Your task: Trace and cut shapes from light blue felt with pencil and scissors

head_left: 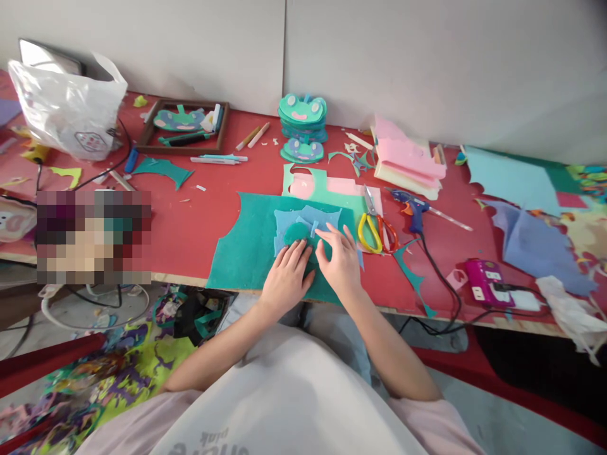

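Observation:
My left hand (288,273) lies flat, its fingertips resting on the lower edge of a round green felt piece (296,233). Close on its right, my right hand (342,259) has its fingers apart, the index fingertip near a small blue felt strip (313,228). I cannot tell whether that finger touches the strip. Both pieces lie on layered blue felt (327,217), over a large dark green felt sheet (246,243). Scissors (372,224) with one yellow and one red handle lie right of my right hand.
Stacked green frog-face felt pieces (303,114) stand at the back. A blue glue gun (413,208), a purple power strip (482,281) and pink felt sheets (403,151) are on the right. A brown tray (184,150) and plastic bag (66,104) are on the left, near a blurred-out area.

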Demonstrator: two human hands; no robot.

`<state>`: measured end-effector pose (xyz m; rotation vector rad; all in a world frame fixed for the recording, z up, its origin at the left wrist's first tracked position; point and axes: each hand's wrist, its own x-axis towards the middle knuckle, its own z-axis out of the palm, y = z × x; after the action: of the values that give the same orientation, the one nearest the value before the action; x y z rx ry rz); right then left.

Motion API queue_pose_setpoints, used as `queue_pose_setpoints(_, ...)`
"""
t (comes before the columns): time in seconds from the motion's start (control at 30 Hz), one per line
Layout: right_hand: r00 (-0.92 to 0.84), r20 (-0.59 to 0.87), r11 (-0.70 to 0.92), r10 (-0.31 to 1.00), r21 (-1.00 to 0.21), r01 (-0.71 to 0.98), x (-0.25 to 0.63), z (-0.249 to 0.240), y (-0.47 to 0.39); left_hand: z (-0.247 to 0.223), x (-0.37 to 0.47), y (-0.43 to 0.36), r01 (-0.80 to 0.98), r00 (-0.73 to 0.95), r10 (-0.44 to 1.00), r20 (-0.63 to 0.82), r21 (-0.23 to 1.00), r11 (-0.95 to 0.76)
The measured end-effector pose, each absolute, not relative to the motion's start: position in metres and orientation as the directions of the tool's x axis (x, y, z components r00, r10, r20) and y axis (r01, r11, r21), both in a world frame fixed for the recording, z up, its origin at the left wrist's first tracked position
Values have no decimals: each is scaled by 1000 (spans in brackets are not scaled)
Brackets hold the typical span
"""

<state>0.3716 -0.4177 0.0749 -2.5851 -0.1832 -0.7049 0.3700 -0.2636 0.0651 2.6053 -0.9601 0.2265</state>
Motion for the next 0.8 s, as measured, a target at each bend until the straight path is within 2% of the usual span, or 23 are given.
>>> queue_pose_setpoints(0.13, 834, 552, -889, -8, -385, 247, 372, 77, -423, 66, 370, -263, -654, 756, -598, 267, 270, -707)
queue_pose_setpoints(0.57, 862, 489, -899, 134, -305, 314, 368, 75, -419, 64, 370, -264, -657, 753, -598, 275, 265, -705)
queue_pose_setpoints(0.67, 868, 480, -880, 126, -350, 321, 367, 78, -420, 64, 370, -263, -658, 752, -600, 271, 257, -708)
queue_pose_setpoints(0.8, 866, 498, -857, 44, -426, 289, 366, 81, -421, 64, 371, -263, -658, 752, -602, 269, 253, -709)
